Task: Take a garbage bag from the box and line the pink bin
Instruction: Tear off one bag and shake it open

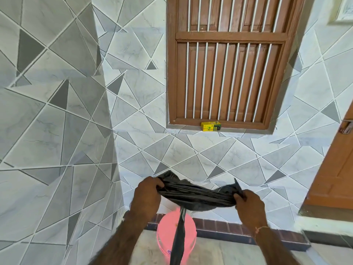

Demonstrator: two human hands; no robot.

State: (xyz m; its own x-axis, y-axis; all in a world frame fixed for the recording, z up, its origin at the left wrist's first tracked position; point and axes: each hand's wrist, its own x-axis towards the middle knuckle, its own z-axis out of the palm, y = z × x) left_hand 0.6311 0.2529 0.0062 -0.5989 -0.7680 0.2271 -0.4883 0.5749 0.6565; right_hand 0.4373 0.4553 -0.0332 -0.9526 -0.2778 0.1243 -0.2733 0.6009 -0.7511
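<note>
Both hands, left hand point(146, 196) and right hand point(249, 205), pinching garbage bag point(194, 196) mouth, stretching it sideways; pink bin point(176, 234) sitting directly below grip, tail dangling into it.

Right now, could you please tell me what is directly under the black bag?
The pink bin stands on the floor below the black garbage bag, whose tail hangs before it. The bin's inside and middle are hidden by that tail.

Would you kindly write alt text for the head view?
Two hands, left hand and right hand, grip and stretch a black garbage bag above a pink bin on the floor. A yellow box sits on the sill of a shuttered wooden window.
</note>
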